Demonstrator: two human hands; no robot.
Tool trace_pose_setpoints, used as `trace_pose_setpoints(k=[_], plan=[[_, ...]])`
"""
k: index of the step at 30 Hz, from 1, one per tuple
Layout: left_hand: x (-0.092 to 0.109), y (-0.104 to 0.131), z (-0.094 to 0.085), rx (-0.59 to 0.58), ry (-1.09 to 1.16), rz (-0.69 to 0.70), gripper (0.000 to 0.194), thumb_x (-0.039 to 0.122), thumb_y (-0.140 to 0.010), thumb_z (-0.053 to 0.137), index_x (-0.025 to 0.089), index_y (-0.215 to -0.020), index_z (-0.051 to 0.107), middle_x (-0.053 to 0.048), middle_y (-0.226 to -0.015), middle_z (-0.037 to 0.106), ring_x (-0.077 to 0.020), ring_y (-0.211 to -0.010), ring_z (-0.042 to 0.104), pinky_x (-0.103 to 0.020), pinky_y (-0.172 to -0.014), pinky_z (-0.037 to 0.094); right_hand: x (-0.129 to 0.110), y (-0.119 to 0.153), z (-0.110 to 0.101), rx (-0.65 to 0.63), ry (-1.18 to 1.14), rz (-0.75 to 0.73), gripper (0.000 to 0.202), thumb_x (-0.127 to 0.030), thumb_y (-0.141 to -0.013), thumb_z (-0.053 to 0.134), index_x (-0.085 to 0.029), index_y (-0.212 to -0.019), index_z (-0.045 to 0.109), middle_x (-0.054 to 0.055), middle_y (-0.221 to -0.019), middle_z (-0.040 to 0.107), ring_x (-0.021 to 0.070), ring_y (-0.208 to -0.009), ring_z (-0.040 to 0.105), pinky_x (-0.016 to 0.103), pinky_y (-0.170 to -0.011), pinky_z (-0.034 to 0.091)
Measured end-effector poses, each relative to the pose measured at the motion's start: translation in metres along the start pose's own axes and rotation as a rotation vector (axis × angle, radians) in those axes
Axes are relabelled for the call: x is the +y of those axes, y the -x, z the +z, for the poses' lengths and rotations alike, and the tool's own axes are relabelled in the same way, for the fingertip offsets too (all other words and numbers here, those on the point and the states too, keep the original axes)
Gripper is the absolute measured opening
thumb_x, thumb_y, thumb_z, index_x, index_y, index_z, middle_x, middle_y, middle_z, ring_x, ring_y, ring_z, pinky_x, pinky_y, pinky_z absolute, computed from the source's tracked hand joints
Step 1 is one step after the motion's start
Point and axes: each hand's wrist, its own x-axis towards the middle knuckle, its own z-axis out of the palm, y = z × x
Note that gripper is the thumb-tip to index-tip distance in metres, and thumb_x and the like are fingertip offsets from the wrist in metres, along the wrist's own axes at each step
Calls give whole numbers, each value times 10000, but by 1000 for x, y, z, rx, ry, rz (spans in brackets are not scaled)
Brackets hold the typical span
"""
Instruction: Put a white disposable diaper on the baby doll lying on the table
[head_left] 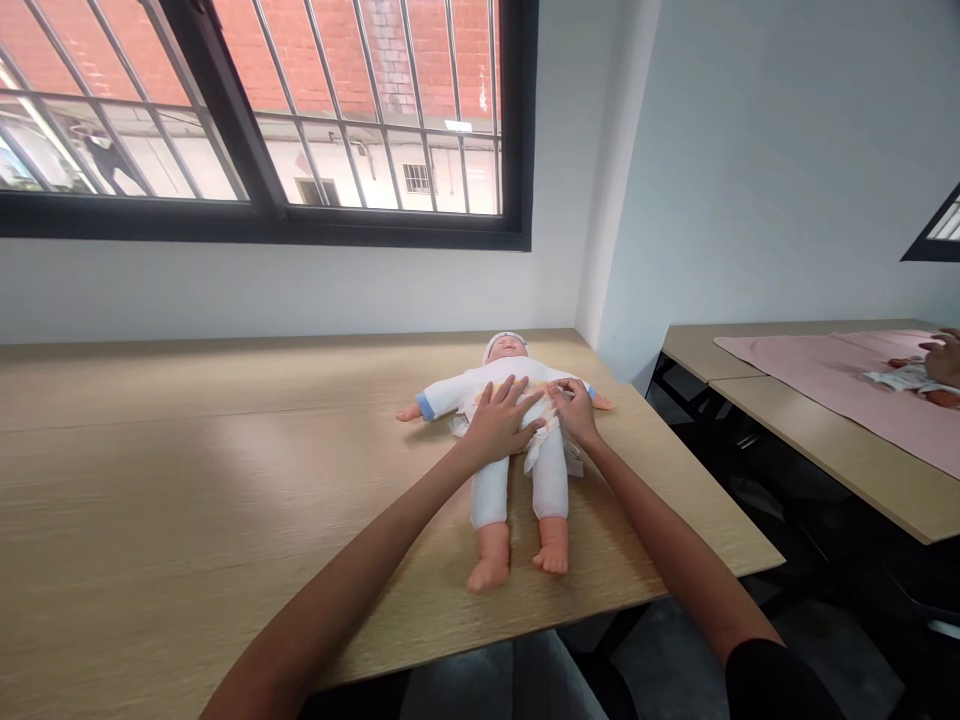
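A baby doll in a white suit with blue cuffs and a white cap lies on its back, feet toward me. Around its hips sits a white diaper with yellowish-orange markings, partly covered by my hands. My left hand lies flat over the front of the diaper, fingers spread. At the diaper's side edge by the doll's waist, my right hand has its thumb and fingers pinched together on the diaper. Part of the diaper hangs loose beside the doll's thigh.
The doll lies on a wooden table, near its right end. Across a gap on the right stands another table with a pink cloth, where another person's hand is over a second doll. A barred window is ahead.
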Motion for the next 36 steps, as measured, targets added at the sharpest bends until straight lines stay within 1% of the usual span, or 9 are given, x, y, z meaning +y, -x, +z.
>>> trace_pose_setpoints(k=[7,11,13,16,18,24,29,33,36], plan=[[-1,0,-1,5,15,20,499,507,-923,315,337,-1386,388,-76,-1535,237,-335,-1389,234,-576,-1066,248,-8,-4,-4,39,-139,116,283,-446,-705,606,-164,-736,606,46,-818,605,192,-826,540,337,-851,412],[-1,1,-2,4,19,23,470,514,-919,326,347,-1340,452,-69,-1524,269,-327,-1383,253,-563,-1066,252,-15,-4,-5,1,-283,227,315,-477,-685,615,-167,-643,581,13,-692,588,168,-724,527,307,-763,423],[0,1,-3,12,19,20,468,515,-916,333,338,-1327,469,-73,-1515,290,-327,-1378,265,-558,-1068,252,-17,-3,-5,-30,-385,289,321,-484,-669,631,-165,-650,594,5,-675,597,158,-691,524,291,-713,429],[0,1,-4,10,21,18,472,514,-915,336,330,-1332,462,-79,-1508,303,-328,-1374,272,-557,-1068,251,-18,-2,-5,-42,-491,340,323,-476,-639,669,-162,-700,628,2,-696,621,151,-689,534,278,-698,433],[1,1,-4,4,24,16,477,518,-915,332,321,-1330,460,-79,-1508,303,-327,-1375,270,-558,-1069,249,-17,-2,-5,-41,-512,350,326,-475,-628,682,-160,-697,634,-4,-684,615,143,-675,529,274,-694,428],[0,0,0,16,41,-5,541,543,-912,302,221,-1324,440,-102,-1492,335,-302,-1385,253,-555,-1084,239,-13,-4,-4,-34,-467,336,363,-505,-612,689,-153,-676,631,-5,-674,605,136,-662,508,278,-702,407],[0,0,-2,6,28,-5,539,540,-917,287,246,-1351,410,-85,-1499,324,-306,-1383,256,-549,-1086,239,-14,-3,-5,-38,-433,324,347,-498,-631,666,-155,-658,614,-5,-676,608,138,-674,516,278,-721,412],[1,0,-3,0,20,-7,563,533,-919,283,244,-1396,361,-85,-1504,316,-314,-1384,251,-556,-1083,239,-11,-2,-3,-59,-387,291,336,-486,-656,643,-157,-713,613,24,-760,636,164,-759,560,300,-780,435],[1,0,-2,-11,26,-22,587,532,-918,282,215,-1409,343,-92,-1501,320,-310,-1384,250,-559,-1085,235,-9,-3,-2,-10,-332,262,372,-478,-648,660,-165,-841,600,62,-901,650,193,-867,577,328,-827,452]])
